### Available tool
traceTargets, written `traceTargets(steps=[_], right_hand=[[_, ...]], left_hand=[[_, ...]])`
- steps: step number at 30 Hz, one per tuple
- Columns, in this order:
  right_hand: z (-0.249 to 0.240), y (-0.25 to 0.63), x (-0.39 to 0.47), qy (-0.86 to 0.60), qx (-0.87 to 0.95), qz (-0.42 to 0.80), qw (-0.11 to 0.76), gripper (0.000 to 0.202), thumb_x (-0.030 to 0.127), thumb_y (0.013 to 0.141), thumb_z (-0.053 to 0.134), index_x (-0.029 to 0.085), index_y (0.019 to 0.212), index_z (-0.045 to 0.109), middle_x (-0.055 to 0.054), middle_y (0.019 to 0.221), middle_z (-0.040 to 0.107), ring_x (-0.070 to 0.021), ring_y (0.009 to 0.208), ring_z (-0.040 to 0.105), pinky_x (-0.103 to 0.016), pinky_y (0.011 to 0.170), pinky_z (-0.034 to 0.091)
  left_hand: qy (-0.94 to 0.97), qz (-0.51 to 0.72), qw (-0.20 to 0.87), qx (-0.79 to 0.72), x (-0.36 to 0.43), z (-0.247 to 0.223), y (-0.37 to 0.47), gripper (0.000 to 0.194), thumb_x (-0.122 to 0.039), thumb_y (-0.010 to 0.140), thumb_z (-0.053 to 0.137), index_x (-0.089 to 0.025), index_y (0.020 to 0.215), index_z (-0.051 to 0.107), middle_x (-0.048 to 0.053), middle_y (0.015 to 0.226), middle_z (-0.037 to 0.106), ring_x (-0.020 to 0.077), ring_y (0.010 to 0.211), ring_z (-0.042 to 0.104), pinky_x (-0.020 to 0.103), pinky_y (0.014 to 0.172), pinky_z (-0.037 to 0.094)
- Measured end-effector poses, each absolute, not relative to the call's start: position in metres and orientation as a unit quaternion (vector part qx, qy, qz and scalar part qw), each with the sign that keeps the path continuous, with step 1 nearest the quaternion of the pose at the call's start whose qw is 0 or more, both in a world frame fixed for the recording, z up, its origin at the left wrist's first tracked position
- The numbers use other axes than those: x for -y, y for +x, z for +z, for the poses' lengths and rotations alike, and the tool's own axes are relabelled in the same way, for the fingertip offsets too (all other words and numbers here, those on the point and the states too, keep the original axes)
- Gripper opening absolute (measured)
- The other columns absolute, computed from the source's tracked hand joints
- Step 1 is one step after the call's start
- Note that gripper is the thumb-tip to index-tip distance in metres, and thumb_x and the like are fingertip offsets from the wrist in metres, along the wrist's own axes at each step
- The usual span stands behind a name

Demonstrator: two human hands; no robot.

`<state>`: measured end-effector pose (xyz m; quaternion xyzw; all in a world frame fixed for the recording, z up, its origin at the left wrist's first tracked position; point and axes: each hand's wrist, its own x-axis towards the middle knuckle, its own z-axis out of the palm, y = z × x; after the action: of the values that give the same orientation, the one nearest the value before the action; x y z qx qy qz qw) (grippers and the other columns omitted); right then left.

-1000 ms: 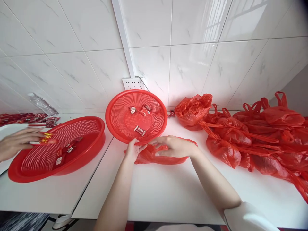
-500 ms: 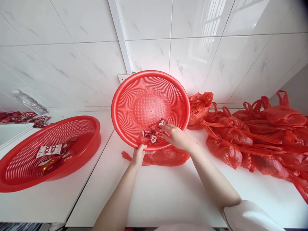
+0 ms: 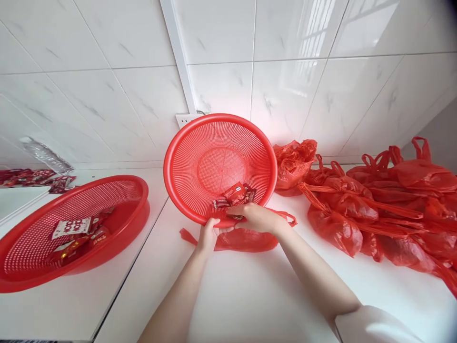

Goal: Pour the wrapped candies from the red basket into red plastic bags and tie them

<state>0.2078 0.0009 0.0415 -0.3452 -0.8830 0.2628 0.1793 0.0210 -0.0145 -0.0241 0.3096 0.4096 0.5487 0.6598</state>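
A red plastic mesh basket (image 3: 221, 136) is tipped towards me, with several small wrapped packets lying low inside it. My left hand (image 3: 208, 237) grips the near rim, thumb over the top and fingers beneath. Just right of it, my right hand (image 3: 256, 218) reaches over the same rim, its fingers closed on a small wrapped packet that they mostly cover. Beyond those fingers lie a red packet (image 3: 234, 193) and a dark red one (image 3: 250, 193). Partly under the basket is a flattened red plastic bag (image 3: 246, 240).
A second red basket (image 3: 141, 209) holding several packets stands on the left. Behind it are more packets (image 3: 28, 177) and a clear plastic bottle-like item (image 3: 48, 155). Filled red bags (image 3: 342, 190) crowd the right side of the white table (image 3: 250, 295), against a tiled wall.
My right hand has drawn back from the packets inside towards the near rim, closer to my left hand. The packets have shifted, and the basket appears slightly lower.
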Motion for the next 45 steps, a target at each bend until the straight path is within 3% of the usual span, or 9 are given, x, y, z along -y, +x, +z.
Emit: traceTargets(steps=[6, 11, 15, 18, 24, 29, 34, 38, 45], right_hand=[[0.060, 0.230, 0.003, -0.304, 0.858, 0.308, 0.278, 0.022, 0.019, 0.089, 0.054, 0.019, 0.105, 0.068, -0.005, 0.099, 0.072, -0.0174, 0.087, 0.066, -0.029, 0.080, 0.049], [0.055, 0.228, 0.007, -0.330, 0.843, 0.373, 0.200, 0.010, 0.019, 0.082, 0.060, 0.019, 0.091, 0.065, 0.000, 0.082, 0.070, -0.0144, 0.073, 0.063, -0.025, 0.067, 0.047], [0.051, 0.221, 0.007, -0.457, 0.836, 0.278, 0.124, 0.006, 0.017, 0.081, 0.059, 0.018, 0.081, 0.064, -0.003, 0.082, 0.069, -0.0155, 0.071, 0.060, -0.025, 0.062, 0.042], [0.056, 0.226, 0.008, -0.518, 0.816, 0.200, 0.160, 0.010, 0.020, 0.086, 0.053, 0.018, 0.082, 0.062, -0.005, 0.081, 0.068, -0.0173, 0.073, 0.061, -0.026, 0.062, 0.041], [0.053, 0.233, 0.005, -0.503, 0.813, 0.131, 0.263, 0.024, 0.031, 0.092, 0.052, 0.017, 0.109, 0.061, -0.011, 0.113, 0.067, -0.0215, 0.101, 0.062, -0.036, 0.089, 0.046], [0.040, 0.233, -0.001, -0.464, 0.865, 0.099, 0.163, 0.050, 0.043, 0.084, 0.063, 0.016, 0.126, 0.058, -0.015, 0.135, 0.056, -0.0296, 0.129, 0.047, -0.054, 0.115, 0.016], [0.051, 0.243, 0.003, -0.378, 0.888, 0.179, 0.192, 0.022, 0.015, 0.088, 0.053, 0.020, 0.104, 0.068, -0.006, 0.101, 0.071, -0.0188, 0.091, 0.064, -0.033, 0.086, 0.046], [0.060, 0.247, 0.008, -0.351, 0.876, 0.216, 0.249, 0.019, 0.017, 0.091, 0.050, 0.019, 0.099, 0.067, -0.005, 0.091, 0.070, -0.0175, 0.082, 0.062, -0.029, 0.075, 0.047], [0.050, 0.233, 0.005, -0.446, 0.853, 0.190, 0.195, 0.013, 0.030, 0.089, 0.058, 0.019, 0.093, 0.064, -0.004, 0.080, 0.068, -0.0158, 0.069, 0.060, -0.026, 0.062, 0.041]], left_hand=[[0.320, 0.598, 0.612, -0.406, 0.005, -0.031, 0.014, 0.015, -0.024, 0.064, 0.063, -0.013, 0.074, 0.061, 0.005, 0.078, 0.068, 0.0273, 0.088, 0.068, 0.045, 0.072, 0.060], [0.325, 0.619, 0.591, -0.402, 0.004, -0.029, 0.012, 0.027, -0.023, 0.062, 0.062, -0.016, 0.087, 0.061, 0.003, 0.082, 0.067, 0.0269, 0.094, 0.067, 0.047, 0.077, 0.059], [0.324, 0.640, 0.562, -0.410, 0.003, -0.026, 0.012, 0.020, -0.023, 0.059, 0.063, -0.016, 0.078, 0.058, 0.002, 0.076, 0.064, 0.0263, 0.089, 0.067, 0.048, 0.075, 0.060], [0.331, 0.643, 0.554, -0.412, 0.005, -0.027, 0.013, 0.016, -0.023, 0.059, 0.064, -0.016, 0.071, 0.057, 0.001, 0.071, 0.062, 0.0262, 0.087, 0.067, 0.047, 0.074, 0.061], [0.359, 0.615, 0.572, -0.407, 0.016, -0.024, 0.022, 0.024, -0.022, 0.063, 0.064, -0.016, 0.086, 0.061, 0.003, 0.081, 0.066, 0.0273, 0.091, 0.067, 0.046, 0.074, 0.061], [0.358, 0.593, 0.604, -0.395, 0.022, -0.020, 0.028, 0.024, -0.021, 0.064, 0.065, -0.014, 0.087, 0.060, 0.003, 0.080, 0.066, 0.0290, 0.091, 0.068, 0.049, 0.075, 0.060], [0.341, 0.610, 0.597, -0.393, 0.016, -0.024, 0.024, 0.020, -0.022, 0.063, 0.065, -0.015, 0.082, 0.060, 0.003, 0.083, 0.066, 0.0288, 0.094, 0.067, 0.050, 0.077, 0.060], [0.336, 0.616, 0.587, -0.404, 0.012, -0.027, 0.022, 0.022, -0.024, 0.063, 0.065, -0.015, 0.082, 0.060, 0.004, 0.081, 0.066, 0.0296, 0.094, 0.067, 0.050, 0.077, 0.060], [0.337, 0.629, 0.566, -0.412, 0.012, -0.023, 0.021, 0.021, -0.022, 0.063, 0.064, -0.017, 0.083, 0.059, 0.003, 0.084, 0.066, 0.0295, 0.096, 0.066, 0.049, 0.077, 0.060]])
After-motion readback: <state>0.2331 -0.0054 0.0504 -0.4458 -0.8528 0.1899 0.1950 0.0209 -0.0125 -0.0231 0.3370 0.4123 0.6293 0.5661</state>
